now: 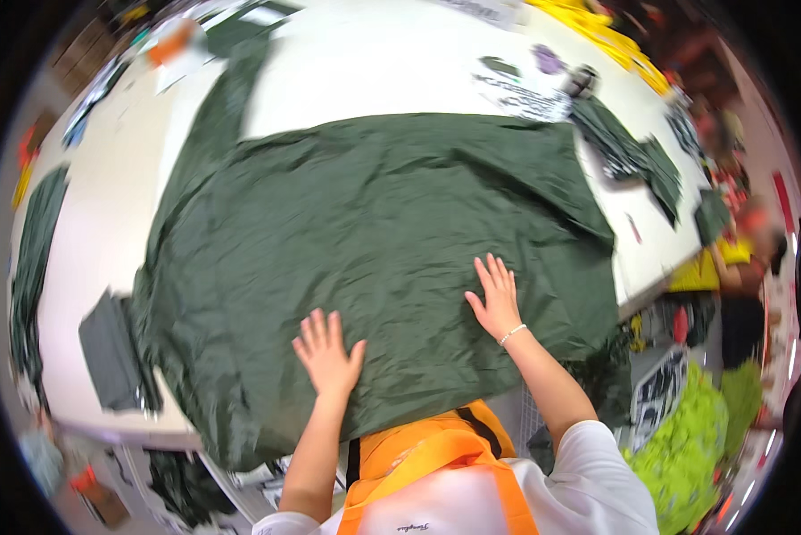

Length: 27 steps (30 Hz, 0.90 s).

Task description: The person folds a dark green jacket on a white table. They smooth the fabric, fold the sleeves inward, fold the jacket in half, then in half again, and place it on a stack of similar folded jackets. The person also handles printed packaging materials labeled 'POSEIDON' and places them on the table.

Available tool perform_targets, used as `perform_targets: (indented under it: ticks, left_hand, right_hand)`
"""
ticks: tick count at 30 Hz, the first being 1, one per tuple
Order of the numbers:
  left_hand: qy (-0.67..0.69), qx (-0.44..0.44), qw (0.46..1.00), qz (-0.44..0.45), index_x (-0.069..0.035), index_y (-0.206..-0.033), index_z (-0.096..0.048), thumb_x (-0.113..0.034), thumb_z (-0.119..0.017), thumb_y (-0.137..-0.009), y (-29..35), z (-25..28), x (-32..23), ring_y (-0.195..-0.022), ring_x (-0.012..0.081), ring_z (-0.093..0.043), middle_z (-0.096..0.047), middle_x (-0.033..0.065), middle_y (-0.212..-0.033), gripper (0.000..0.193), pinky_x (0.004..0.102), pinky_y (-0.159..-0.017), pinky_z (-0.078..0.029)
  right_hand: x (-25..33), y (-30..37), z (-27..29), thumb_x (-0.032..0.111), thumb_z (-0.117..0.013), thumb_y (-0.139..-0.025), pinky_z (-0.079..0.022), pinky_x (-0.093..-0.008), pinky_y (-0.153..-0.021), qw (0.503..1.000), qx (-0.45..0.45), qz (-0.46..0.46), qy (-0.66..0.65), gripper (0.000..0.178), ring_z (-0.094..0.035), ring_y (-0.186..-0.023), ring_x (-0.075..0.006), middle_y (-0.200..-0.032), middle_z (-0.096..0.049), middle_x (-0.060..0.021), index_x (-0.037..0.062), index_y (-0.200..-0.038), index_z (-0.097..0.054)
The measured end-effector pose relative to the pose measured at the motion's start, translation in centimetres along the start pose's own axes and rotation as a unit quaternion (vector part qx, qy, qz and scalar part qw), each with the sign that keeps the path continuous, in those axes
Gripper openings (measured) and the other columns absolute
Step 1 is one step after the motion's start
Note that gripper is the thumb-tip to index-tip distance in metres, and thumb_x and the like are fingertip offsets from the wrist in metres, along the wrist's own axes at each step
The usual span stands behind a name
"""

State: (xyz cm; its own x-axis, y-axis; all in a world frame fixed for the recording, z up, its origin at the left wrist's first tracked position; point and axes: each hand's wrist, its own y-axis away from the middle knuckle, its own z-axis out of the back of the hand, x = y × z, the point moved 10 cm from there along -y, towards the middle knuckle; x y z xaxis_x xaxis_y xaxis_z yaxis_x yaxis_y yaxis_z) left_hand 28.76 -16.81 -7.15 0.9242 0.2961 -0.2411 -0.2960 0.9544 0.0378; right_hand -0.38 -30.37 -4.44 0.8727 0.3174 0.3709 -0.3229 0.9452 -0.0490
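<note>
A large dark green raincoat-like garment (392, 196) lies spread over the white table, with one long sleeve (218, 116) stretching toward the far left. Its near edge hangs over the table's front by my waist. My left hand (327, 355) rests flat on the cloth near the front, fingers spread. Farther right and a little farther away, my right hand (497, 299) also lies on the fabric, palm down with fingers stretched out. Neither hand holds anything. Wrinkles run across the cloth, mostly at its right side.
A folded dark green bundle (115, 352) sits at the left, and a long dark green strip (39, 276) lies beyond it. Printed sheets (525, 94) and another dark green piece (628, 152) are at the far right. Bright yellow-green material (686, 446) is heaped below the table's right side.
</note>
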Motion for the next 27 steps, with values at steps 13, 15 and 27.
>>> perform_targets:
  ticks: [13,15,27]
  left_hand:
    - [-0.022,-0.058,0.997,0.048,-0.004,-0.142,-0.024,-0.028,-0.054,-0.087,0.5,0.1,-12.5,-0.138,0.0349,-0.016,-0.019,0.016,-0.15,0.068,0.056,-0.108,-0.011]
    - [0.014,-0.047,0.998,0.038,-0.004,-0.143,-0.023,-0.027,-0.054,-0.086,-0.1,-1.7,-20.1,-0.138,0.0351,-0.016,-0.018,0.0169,-0.15,0.068,0.0552,-0.108,-0.01]
    - [-0.035,-0.029,0.999,0.02,-0.003,-0.14,-0.027,-0.037,-0.055,-0.085,-2.6,-9.8,-42.1,-0.135,0.0407,-0.016,-0.014,0.0251,-0.148,0.071,0.0552,-0.107,-0.014]
  right_hand:
    - [-47.5,1.7,20.9,0.032,-0.052,-0.093,-0.046,-0.03,-0.087,0.799,-0.279,-0.325,-0.422,0.05,-0.057,-0.105,-0.0209,-0.12,-0.055,-0.0149,0.0001,-0.131,-0.043]
    - [-55.2,-2.2,22.0,0.044,-0.054,-0.09,-0.048,-0.0315,-0.082,0.754,-0.275,-0.372,-0.467,0.064,-0.057,-0.104,-0.0239,-0.123,-0.052,-0.0164,0.0006,-0.134,-0.038]
    - [-69.5,-15.9,22.2,0.082,-0.065,-0.049,-0.027,-0.0532,-0.103,0.577,-0.101,-0.529,-0.614,0.132,-0.037,-0.123,-0.0424,-0.136,-0.034,-0.0259,0.0019,-0.142,-0.019]
